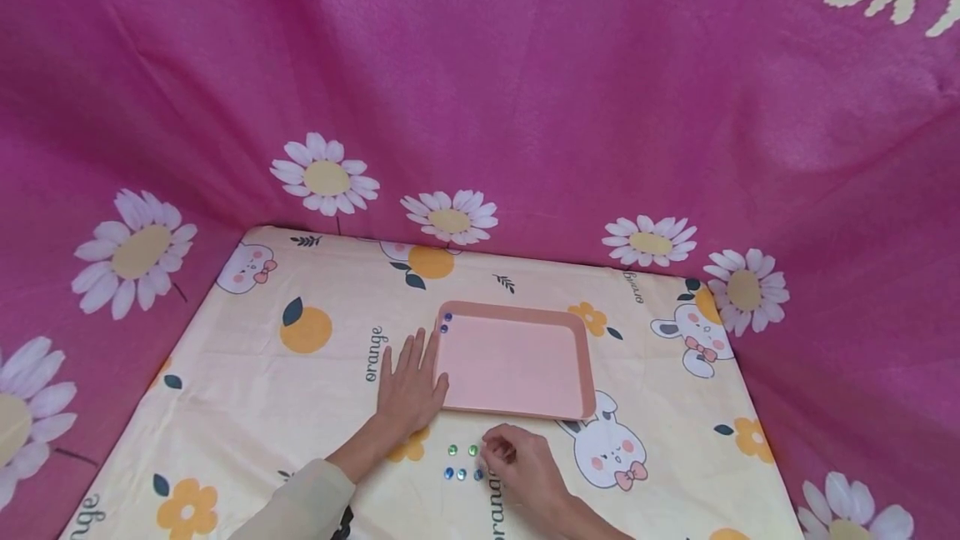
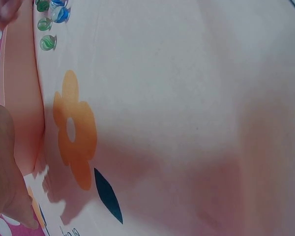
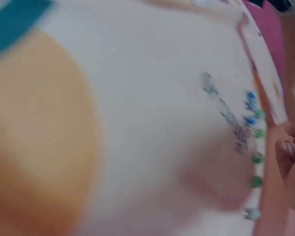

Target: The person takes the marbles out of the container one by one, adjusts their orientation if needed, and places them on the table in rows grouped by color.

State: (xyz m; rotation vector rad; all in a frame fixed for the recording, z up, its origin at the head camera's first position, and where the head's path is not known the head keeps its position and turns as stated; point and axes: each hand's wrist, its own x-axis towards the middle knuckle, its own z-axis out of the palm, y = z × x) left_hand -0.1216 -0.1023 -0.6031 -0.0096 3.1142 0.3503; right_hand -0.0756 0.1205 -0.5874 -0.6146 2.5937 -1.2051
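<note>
My left hand [image 1: 408,382] lies flat against the left edge of a shallow pink tray [image 1: 587,365], its fingers straight. Two dark blue marbles sit in the tray's far left corner, one of them a blue marble [image 1: 448,317]. In front of the tray, my right hand [image 1: 525,465] is bent low over the cloth, with thumb and index finger close together beside a green marble [image 1: 473,450] and a blue marble [image 1: 478,474]. Whether a marble is between those fingertips is hidden. The left wrist view shows swirled glass in a green marble [image 2: 47,43].
A patterned tablecloth [image 1: 225,390] with oranges, flowers and rabbits covers the table. Pink curtains [image 1: 525,107] with daisies enclose the back and sides. In the right wrist view, a pale clear marble [image 3: 252,214] lies at the end of a line of green ones.
</note>
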